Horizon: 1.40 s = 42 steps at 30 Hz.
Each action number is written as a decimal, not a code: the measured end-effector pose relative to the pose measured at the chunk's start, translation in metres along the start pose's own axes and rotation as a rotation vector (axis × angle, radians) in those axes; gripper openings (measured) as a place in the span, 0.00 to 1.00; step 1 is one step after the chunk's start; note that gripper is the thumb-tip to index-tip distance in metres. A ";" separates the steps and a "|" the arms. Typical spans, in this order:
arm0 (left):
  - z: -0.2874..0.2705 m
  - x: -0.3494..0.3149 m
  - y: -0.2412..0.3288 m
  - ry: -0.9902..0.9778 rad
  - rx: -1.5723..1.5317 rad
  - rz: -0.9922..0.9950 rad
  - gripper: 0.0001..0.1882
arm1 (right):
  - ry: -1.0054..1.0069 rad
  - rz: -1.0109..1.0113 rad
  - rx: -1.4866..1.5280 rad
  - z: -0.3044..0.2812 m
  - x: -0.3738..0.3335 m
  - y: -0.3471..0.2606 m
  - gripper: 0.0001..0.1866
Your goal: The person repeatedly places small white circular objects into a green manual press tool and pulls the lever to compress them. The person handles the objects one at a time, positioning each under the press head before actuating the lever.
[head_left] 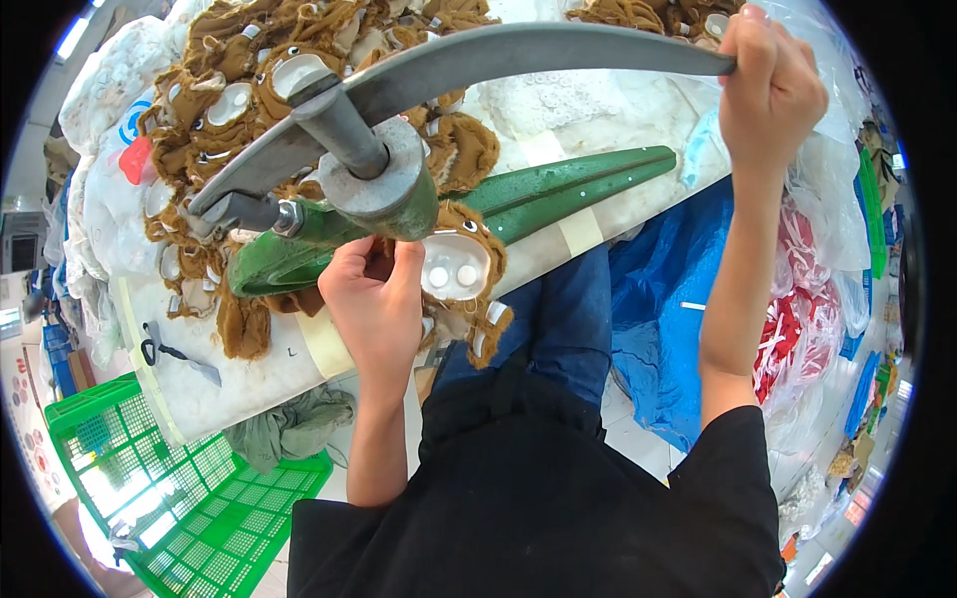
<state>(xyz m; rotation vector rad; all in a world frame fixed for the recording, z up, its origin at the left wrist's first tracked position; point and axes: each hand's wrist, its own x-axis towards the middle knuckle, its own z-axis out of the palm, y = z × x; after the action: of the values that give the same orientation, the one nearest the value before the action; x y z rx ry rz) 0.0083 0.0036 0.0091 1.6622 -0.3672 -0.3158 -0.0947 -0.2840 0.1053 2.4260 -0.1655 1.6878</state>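
Observation:
A green hand press (478,204) with a long grey metal lever (518,52) stands on the white table. The lever's right end is wrapped in the closed fingers of my right hand (770,95), high at the right. Beside the press head, my left hand (379,299) pinches a brown plush piece (469,261), which hangs over the table's near edge. This piece has a white oval face part with two round white spots and an eye. My left fingertips are partly hidden by the round press head (384,189), and the press's contact point is out of sight.
Many similar brown plush pieces (229,90) lie heaped behind and left of the press. Small black-handled scissors (179,354) rest at the table's left end, above a green plastic crate (189,488). Blue sheeting (658,319) and a clear bag of red pieces (797,329) are at right.

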 end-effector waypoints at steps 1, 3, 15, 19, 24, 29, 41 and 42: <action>-0.001 -0.001 -0.001 0.005 0.004 -0.003 0.07 | -0.029 -0.002 0.012 0.002 -0.007 0.003 0.22; -0.001 -0.001 -0.004 0.000 0.008 -0.006 0.07 | -0.087 -0.005 0.018 0.001 -0.018 0.013 0.19; 0.001 -0.004 -0.010 -0.032 -0.083 0.057 0.10 | 0.012 0.198 0.145 0.032 -0.035 0.042 0.25; -0.002 -0.002 -0.016 -0.011 -0.068 0.060 0.10 | -0.099 0.118 -0.003 -0.005 0.003 0.018 0.25; 0.003 -0.003 -0.014 -0.011 -0.103 0.061 0.10 | 0.002 -0.009 0.156 -0.039 0.006 -0.001 0.12; 0.002 -0.002 -0.017 -0.010 -0.081 0.071 0.10 | -0.401 0.278 0.539 -0.003 -0.053 -0.124 0.08; 0.005 -0.004 -0.021 -0.003 -0.159 0.115 0.06 | -0.586 0.781 0.985 0.025 -0.086 -0.159 0.08; 0.005 -0.004 -0.022 0.004 -0.147 0.123 0.05 | -0.606 0.788 0.978 0.023 -0.083 -0.159 0.08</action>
<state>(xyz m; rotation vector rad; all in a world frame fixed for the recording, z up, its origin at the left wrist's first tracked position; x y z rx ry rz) 0.0040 0.0027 -0.0130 1.4898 -0.4311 -0.2416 -0.0714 -0.1348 0.0067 3.9890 -0.5366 1.3165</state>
